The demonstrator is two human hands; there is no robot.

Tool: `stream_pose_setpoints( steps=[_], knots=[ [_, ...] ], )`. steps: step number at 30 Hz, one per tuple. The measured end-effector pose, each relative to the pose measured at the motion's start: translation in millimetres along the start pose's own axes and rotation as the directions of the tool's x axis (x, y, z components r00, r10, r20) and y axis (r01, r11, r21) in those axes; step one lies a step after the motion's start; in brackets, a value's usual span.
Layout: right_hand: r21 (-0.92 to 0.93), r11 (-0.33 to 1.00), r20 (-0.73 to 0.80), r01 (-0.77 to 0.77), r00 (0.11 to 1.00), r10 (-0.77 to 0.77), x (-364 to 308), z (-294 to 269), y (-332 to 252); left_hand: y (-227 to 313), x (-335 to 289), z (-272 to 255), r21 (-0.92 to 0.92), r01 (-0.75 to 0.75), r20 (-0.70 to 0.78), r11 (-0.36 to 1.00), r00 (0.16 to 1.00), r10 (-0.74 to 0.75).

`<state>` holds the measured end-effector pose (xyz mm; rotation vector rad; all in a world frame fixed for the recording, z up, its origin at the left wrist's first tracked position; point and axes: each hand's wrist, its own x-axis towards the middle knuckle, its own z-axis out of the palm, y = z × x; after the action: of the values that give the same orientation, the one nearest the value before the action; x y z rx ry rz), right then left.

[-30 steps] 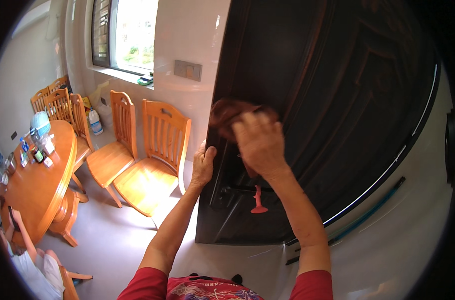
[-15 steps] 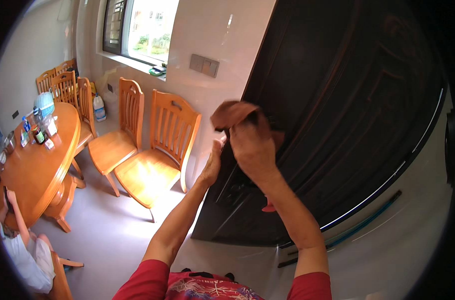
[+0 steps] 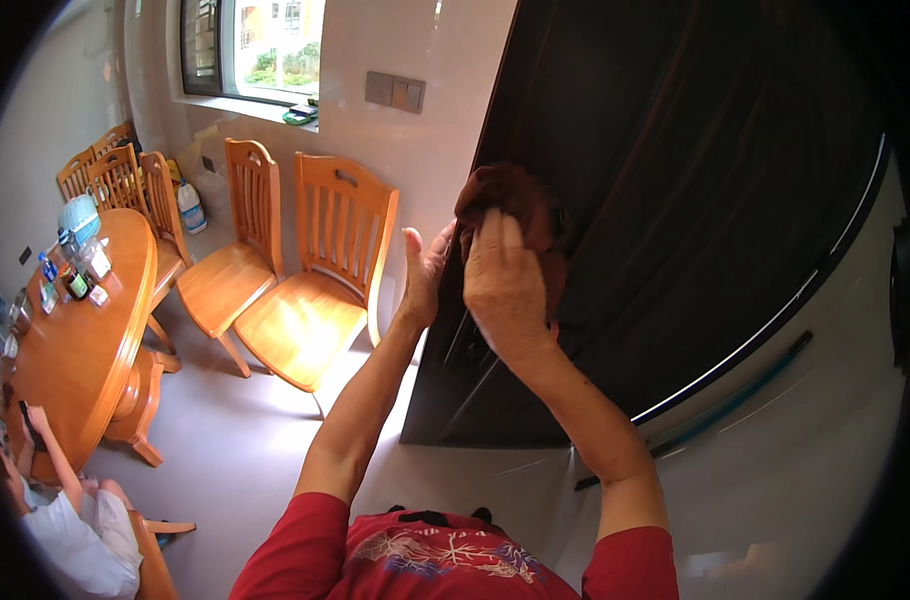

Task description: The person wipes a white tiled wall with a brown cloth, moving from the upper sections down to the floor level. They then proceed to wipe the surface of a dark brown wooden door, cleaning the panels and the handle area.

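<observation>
A brown cloth [image 3: 530, 195] lies bunched against a dark, carved door [image 3: 665, 230]. My right hand [image 3: 505, 285] presses on it, fingers bent into the fabric and held close together. The cloth covers part of the door near its free edge; whatever is behind it is hidden. Along that edge, my left hand [image 3: 427, 275] rests with its thumb raised and its fingertips against the door. Nothing shows in my left palm.
Wooden chairs [image 3: 310, 310] stand left of the door. A round wooden table [image 3: 125, 290] carries bottles and jars. At lower left a seated person [image 3: 80, 530] holds a dark object. A teal pole [image 3: 740, 405] lies at right. Wall switches [image 3: 395, 92] are beside the door.
My right hand has shifted slightly, and the cloth now sits flatter on the door. My left hand has moved farther up the door's edge. The whole view has shifted a little.
</observation>
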<state>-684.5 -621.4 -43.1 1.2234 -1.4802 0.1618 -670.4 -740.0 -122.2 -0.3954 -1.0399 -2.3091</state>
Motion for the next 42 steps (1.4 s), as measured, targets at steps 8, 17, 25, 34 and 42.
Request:
stream_pose_setpoints(
  steps=[8,17,25,34,42],
  knots=[
    [0.122,0.988,0.382,0.098,0.914,-0.138,-79.1,25.5,-62.5,9.8,-3.1,-2.2,0.265,0.342,-0.204,0.902,0.934,-0.295],
    [0.21,0.978,0.154,0.01,0.987,-0.043,-151.8,66.4,-49.0,-9.7,4.2,-2.1,0.559,0.158,-0.322,0.814,0.946,0.037],
    [0.525,0.812,0.157,-0.255,0.967,0.202,-202.5,54.4,-28.1,-18.0,11.1,-26.2,0.667,0.104,-0.279,0.738,0.953,0.117],
    [0.341,0.218,0.026,-0.914,0.241,0.97,-249.6,75.2,78.7,-30.2,37.3,-55.8,0.63,0.026,-0.24,0.776,0.957,0.163],
    [0.13,0.88,-0.302,-0.457,0.827,0.474,-136.2,46.0,172.5,-34.7,49.3,-30.7,0.559,-0.011,-0.241,0.829,0.955,0.175]
  ],
)
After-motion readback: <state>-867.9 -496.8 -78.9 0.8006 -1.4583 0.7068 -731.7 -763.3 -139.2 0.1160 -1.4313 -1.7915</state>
